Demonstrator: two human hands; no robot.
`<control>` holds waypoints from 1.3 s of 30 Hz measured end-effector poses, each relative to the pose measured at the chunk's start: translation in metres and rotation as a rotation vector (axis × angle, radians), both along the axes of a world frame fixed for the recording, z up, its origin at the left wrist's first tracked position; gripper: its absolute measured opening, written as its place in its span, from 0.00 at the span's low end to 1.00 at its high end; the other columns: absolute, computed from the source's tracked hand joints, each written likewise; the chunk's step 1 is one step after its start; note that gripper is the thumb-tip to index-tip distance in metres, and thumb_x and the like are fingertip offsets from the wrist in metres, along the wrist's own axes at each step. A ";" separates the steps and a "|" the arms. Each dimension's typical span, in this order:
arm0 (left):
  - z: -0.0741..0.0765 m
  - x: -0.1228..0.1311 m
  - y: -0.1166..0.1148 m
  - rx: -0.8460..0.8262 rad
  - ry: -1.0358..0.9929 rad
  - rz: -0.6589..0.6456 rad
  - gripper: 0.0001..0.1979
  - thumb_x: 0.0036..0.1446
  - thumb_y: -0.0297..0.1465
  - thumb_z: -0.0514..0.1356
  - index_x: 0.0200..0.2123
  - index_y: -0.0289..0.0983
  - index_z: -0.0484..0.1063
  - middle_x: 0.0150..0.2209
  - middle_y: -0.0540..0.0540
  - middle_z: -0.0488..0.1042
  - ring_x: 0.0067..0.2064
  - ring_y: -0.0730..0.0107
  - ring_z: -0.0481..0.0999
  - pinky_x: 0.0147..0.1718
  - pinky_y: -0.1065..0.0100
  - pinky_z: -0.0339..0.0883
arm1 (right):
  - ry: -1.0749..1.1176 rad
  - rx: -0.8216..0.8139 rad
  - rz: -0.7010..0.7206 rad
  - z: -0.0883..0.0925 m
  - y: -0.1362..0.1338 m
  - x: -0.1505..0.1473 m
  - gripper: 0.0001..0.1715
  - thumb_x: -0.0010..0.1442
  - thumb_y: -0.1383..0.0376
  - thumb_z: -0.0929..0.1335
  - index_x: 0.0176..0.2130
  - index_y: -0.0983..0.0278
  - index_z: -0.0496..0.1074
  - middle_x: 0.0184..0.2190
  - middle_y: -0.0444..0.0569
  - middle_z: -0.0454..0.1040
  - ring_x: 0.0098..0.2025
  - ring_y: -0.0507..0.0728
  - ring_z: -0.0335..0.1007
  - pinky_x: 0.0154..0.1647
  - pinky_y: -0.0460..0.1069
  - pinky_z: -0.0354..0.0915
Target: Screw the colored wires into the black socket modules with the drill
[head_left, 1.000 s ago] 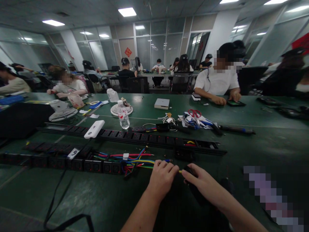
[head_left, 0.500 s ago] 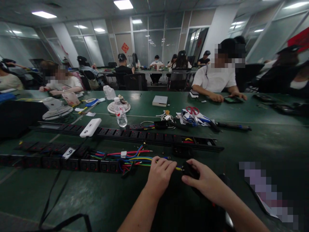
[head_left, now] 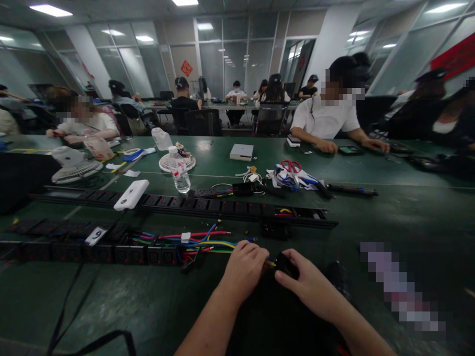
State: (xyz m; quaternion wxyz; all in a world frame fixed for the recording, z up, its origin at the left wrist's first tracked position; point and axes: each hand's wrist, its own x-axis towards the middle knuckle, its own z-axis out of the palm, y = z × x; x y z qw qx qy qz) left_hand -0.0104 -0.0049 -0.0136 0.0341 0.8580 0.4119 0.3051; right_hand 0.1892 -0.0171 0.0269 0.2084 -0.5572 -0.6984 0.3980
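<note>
My left hand point(head_left: 244, 269) is closed in a pinch on a yellow wire point(head_left: 218, 244) that runs out of the bundle of coloured wires point(head_left: 193, 240). That bundle comes from a row of black socket modules point(head_left: 92, 249) lying at the left. My right hand point(head_left: 306, 284) is closed around a small black socket module point(head_left: 285, 263), held right against the wire's end. The two hands almost touch above the green table point(head_left: 156, 306).
A long black power strip point(head_left: 208, 206) lies across the table behind my hands, with a white box point(head_left: 131, 195) on it. Farther back stand a water bottle point(head_left: 178, 170), small fans, red scissors point(head_left: 291, 166) and loose cables. Other people sit around the tables.
Both hands have drawn slightly closer together, with the black module brought up against the yellow wire. The view has shifted a little to the right.
</note>
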 end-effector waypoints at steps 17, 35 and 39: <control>-0.001 0.002 -0.003 0.117 -0.147 -0.041 0.14 0.71 0.31 0.47 0.44 0.36 0.73 0.40 0.45 0.79 0.39 0.67 0.74 0.42 0.60 0.62 | 0.006 0.030 -0.062 0.017 -0.004 -0.024 0.20 0.61 0.50 0.65 0.43 0.62 0.63 0.38 0.47 0.71 0.41 0.58 0.67 0.44 0.52 0.63; -0.002 -0.001 -0.003 -0.020 -0.113 -0.067 0.07 0.68 0.26 0.54 0.42 0.36 0.73 0.34 0.48 0.78 0.37 0.69 0.73 0.42 0.62 0.57 | -0.212 -0.027 0.207 0.046 0.013 -0.018 0.17 0.57 0.56 0.71 0.41 0.62 0.66 0.37 0.46 0.73 0.39 0.58 0.68 0.39 0.52 0.59; -0.001 -0.003 -0.003 -0.046 -0.139 -0.078 0.06 0.67 0.25 0.55 0.43 0.36 0.72 0.35 0.48 0.78 0.39 0.69 0.74 0.43 0.63 0.58 | -0.218 -0.026 0.207 0.046 0.012 -0.017 0.16 0.58 0.56 0.71 0.42 0.61 0.66 0.38 0.46 0.73 0.40 0.59 0.68 0.40 0.53 0.58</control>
